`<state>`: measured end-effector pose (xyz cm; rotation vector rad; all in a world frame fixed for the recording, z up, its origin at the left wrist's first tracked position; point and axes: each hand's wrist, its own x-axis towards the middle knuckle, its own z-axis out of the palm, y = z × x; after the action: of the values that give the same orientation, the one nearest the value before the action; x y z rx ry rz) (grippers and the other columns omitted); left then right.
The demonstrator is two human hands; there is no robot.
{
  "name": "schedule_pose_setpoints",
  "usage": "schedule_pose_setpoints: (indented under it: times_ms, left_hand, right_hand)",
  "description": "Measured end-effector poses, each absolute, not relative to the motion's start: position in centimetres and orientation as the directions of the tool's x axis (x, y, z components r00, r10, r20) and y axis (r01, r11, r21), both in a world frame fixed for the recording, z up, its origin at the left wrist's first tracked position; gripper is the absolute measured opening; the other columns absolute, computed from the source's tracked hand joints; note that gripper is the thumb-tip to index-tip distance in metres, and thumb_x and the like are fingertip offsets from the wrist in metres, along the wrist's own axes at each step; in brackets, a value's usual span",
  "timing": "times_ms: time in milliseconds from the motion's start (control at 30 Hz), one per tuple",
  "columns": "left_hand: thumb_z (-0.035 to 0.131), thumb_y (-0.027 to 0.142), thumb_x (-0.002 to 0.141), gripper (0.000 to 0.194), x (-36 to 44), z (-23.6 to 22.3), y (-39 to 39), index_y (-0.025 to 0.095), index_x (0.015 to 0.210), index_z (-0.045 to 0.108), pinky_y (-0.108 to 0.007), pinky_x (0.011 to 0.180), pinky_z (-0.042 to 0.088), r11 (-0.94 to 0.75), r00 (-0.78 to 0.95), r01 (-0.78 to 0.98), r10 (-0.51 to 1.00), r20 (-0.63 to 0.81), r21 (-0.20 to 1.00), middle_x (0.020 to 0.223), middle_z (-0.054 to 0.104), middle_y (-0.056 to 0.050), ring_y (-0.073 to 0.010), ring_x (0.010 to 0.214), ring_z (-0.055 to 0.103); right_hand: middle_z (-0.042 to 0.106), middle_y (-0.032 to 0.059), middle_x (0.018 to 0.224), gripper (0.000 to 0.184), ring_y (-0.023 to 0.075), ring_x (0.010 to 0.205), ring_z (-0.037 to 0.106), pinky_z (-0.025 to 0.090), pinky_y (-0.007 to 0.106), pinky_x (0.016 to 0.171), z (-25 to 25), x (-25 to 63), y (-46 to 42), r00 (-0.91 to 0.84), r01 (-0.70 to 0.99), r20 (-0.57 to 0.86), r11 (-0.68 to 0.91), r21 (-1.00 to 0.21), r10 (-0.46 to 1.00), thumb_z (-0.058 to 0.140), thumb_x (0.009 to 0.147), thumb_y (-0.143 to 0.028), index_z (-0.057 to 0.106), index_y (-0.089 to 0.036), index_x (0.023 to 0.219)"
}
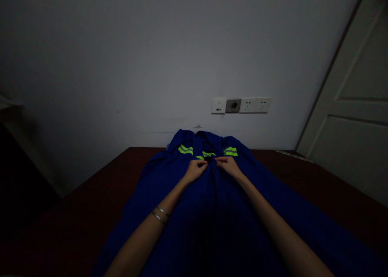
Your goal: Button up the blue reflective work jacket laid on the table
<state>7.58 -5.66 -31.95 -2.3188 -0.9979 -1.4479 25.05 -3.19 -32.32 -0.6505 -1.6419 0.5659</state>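
Observation:
A dark blue work garment (178, 216) with yellow-green and grey reflective strips lies spread over a dark red surface. Its collar end is toward the wall. My left hand (195, 170), with two bangles on its wrist, pinches the front edge of the garment just below the strips. Opposite it, my right hand (228, 165) pinches the other front edge, fingertips close to those of the left. A small dark gap shows between the two edges. Whether a button or zip lies between my fingers is too dark to make out.
The dark red tabletop (100, 192) ends at a pale wall (136, 66). Wall sockets and switches (254, 105) sit above the garment. On the right stands a panelled door (351, 139), with a thin pale strip (292, 155) near its foot. Dark furniture (24, 176) fills the left side.

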Motion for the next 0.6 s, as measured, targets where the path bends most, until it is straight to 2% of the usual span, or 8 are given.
schedule_pose_setpoints:
  times_ms: [233, 600]
  left_hand:
    - [0.047, 0.020, 0.079, 0.023, 7.1, -32.9, -5.7, 0.017, 0.090, 0.066, -0.025, 0.080, 0.044, -0.742, 0.358, 0.658, 0.457, 0.814, 0.128, 0.092, 0.068, -0.002, -0.0148, 0.086, 0.061]
    - [0.052, 0.018, 0.074, 0.017, 7.1, -33.3, -5.3, 0.015, 0.082, 0.067, -0.023, 0.075, 0.046, -0.761, 0.306, 0.630, 0.427, 0.851, 0.155, 0.084, 0.068, -0.003, -0.0137, 0.078, 0.062]
  right_hand:
    - [0.069, 0.0057, 0.075, 0.032, 0.0113, 0.059, 0.059, 0.044, 0.019, 0.055, -32.6, 24.5, -3.6, -0.144, 0.121, 0.701, 0.716, -0.688, 0.698, 0.052, 0.063, -0.010, 0.067, -0.008, 0.091]
    - [0.068, 0.0053, 0.076, 0.035, 0.0105, 0.058, 0.057, 0.040, 0.017, 0.051, -33.2, 23.7, -3.4, -0.155, 0.218, 0.730, 0.743, -0.632, 0.666, 0.048, 0.064, -0.011, 0.065, -0.008, 0.095]
